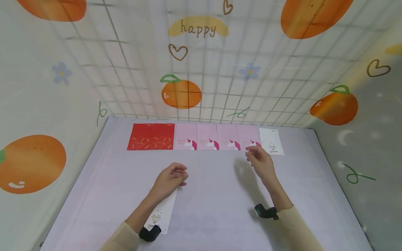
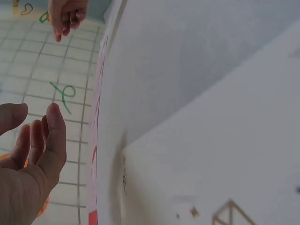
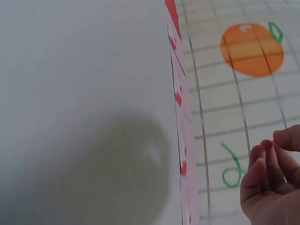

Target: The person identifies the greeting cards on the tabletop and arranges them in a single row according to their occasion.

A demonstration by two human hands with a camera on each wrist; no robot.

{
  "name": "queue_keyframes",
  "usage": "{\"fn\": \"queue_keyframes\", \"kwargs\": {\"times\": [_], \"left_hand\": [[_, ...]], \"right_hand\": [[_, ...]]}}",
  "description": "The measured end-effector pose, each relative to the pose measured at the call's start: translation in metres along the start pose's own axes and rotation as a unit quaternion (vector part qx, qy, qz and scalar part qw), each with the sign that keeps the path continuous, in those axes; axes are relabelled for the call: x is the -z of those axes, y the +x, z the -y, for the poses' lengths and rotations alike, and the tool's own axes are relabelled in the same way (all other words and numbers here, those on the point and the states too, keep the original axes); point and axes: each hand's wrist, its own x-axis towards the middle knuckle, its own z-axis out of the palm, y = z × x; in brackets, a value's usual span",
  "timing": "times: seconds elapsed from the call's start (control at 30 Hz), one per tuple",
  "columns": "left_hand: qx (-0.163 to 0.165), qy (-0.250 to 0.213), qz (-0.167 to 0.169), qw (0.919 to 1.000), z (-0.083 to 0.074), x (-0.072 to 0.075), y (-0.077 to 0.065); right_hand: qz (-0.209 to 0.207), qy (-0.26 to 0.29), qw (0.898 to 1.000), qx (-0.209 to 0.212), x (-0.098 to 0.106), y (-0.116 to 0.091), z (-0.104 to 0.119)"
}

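Observation:
My left hand point(image 1: 170, 179) hovers over the table with fingers loosely bent; the left wrist view shows a gap between thumb point(image 2: 13, 117) and fingers, and nothing held. Under that wrist lies a white card point(image 1: 161, 212) with a diamond drawing, partly hidden by the forearm. My right hand point(image 1: 260, 162), fingers loosely curled and holding nothing, is raised near the right end of a row of cards. It overlaps the bottom of the last pink unicorn card point(image 1: 248, 134) and the edge of a second white diamond card point(image 1: 272, 139).
Along the back of the table point(image 1: 207, 188), the row runs from two red cards point(image 1: 150, 136) at left through several pink cards point(image 1: 207, 136) to the white one. Behind it rises a grid wall point(image 1: 220, 87) under a printed orange-pattern cloth, which also encloses both sides.

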Motion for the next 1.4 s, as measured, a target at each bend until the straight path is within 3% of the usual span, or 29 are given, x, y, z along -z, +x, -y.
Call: {"fn": "queue_keyframes", "kwargs": {"times": [0.4, 0.6, 0.77, 1.1, 1.4], "left_hand": [[-0.003, 0.062, -0.05, 0.9968, 0.013, 0.032, -0.019], [-0.002, 0.118, -0.078, 0.99, 0.02, 0.046, -0.026], [0.006, 0.137, -0.094, 0.9861, 0.024, 0.054, -0.031], [0.019, 0.158, -0.112, 0.9809, 0.028, 0.067, -0.04], [0.045, 0.18, -0.096, 0.9779, 0.033, 0.076, -0.043]], "right_hand": [[0.061, 0.029, 0.997, 0.049, -0.047, -0.012, 0.016], [0.078, 0.03, 0.994, 0.071, -0.069, -0.017, 0.022], [0.092, 0.03, 0.993, 0.07, -0.087, -0.021, 0.026], [0.127, 0.028, 0.988, 0.082, -0.109, -0.028, 0.028], [0.158, 0.025, 0.981, 0.109, -0.125, -0.036, 0.032]]}}
